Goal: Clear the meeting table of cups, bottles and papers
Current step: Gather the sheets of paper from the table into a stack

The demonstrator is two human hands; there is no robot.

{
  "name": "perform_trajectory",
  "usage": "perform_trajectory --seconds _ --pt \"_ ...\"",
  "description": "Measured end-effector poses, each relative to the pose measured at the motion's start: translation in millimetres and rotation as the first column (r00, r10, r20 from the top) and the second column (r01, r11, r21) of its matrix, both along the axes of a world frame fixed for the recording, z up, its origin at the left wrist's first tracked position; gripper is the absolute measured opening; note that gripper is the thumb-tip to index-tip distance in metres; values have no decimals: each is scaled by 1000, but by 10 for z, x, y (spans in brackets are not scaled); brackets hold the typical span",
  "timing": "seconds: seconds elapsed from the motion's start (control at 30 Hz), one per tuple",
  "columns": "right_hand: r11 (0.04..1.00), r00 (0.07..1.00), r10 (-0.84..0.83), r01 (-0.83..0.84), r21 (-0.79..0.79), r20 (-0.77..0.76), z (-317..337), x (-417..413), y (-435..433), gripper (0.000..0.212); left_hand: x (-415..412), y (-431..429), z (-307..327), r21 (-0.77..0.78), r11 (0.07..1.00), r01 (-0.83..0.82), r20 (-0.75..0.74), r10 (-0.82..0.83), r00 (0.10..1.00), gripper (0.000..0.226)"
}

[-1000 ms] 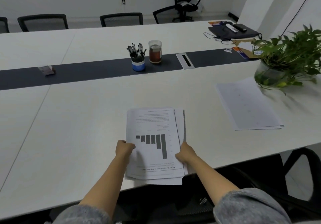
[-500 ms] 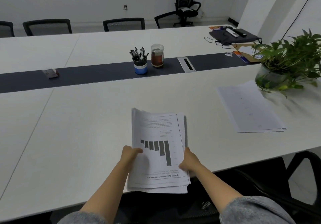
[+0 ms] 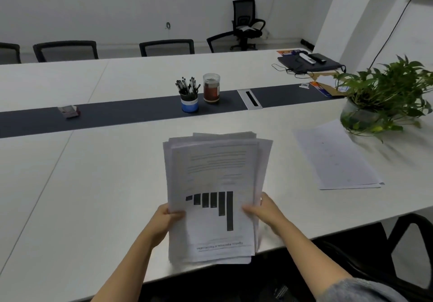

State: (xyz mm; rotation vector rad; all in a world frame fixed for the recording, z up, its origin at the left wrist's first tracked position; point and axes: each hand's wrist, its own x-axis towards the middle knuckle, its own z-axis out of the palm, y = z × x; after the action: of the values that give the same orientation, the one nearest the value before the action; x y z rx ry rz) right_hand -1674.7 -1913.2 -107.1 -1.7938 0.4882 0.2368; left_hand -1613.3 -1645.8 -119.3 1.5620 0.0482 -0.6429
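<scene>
A stack of printed papers [image 3: 213,175] with a black bar chart on the top sheet is lifted off the white meeting table [image 3: 93,184], tilted up toward me. My left hand [image 3: 165,219] grips its left edge and my right hand [image 3: 264,210] grips its right edge, thumbs on top. A second pile of white sheets [image 3: 337,158] lies flat on the table to the right. A clear jar with brown contents [image 3: 211,88] stands on the dark centre strip beside a blue pen cup [image 3: 189,100].
A potted green plant [image 3: 379,100] stands at the right, close to the flat sheets. A small red-and-white box [image 3: 68,111] lies on the dark strip at left. A laptop, remotes and cables [image 3: 309,63] sit at the far right end. Black chairs [image 3: 166,47] line the far side.
Both hands have raised the paper stack off the table and tilted it up toward me; the sheets have fanned slightly at the top.
</scene>
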Motion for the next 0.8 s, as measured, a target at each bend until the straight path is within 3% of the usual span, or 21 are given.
perform_trajectory --seconds 0.07,0.2,0.33,0.4,0.47,0.6,0.7,0.8 --pt "980 973 -52 6 198 227 366 46 -45 38 51 38 165 -64 998 16 94 -10 995 46" --pt "939 939 -63 -59 340 337 610 121 -68 52 150 69 381 -101 994 46 224 -22 974 73" --pt "935 941 -48 -76 347 335 572 148 24 56 157 32 462 -97 995 33 349 3 937 73" --pt "942 941 -15 -100 321 338 564 159 59 56 180 49 485 -107 994 22 393 23 919 84" --pt "947 937 -6 -107 303 350 581 178 49 58 228 97 492 -139 990 -1 383 55 922 91" --pt "934 918 -39 -106 341 395 659 218 41 79 294 88 581 -162 987 6 374 56 926 83" --pt "945 924 -25 -103 310 382 680 244 72 77 291 -5 648 -142 988 53 397 8 918 73" --pt "952 917 -21 -103 287 399 703 224 30 85 294 39 633 -188 982 -1 380 73 922 74"
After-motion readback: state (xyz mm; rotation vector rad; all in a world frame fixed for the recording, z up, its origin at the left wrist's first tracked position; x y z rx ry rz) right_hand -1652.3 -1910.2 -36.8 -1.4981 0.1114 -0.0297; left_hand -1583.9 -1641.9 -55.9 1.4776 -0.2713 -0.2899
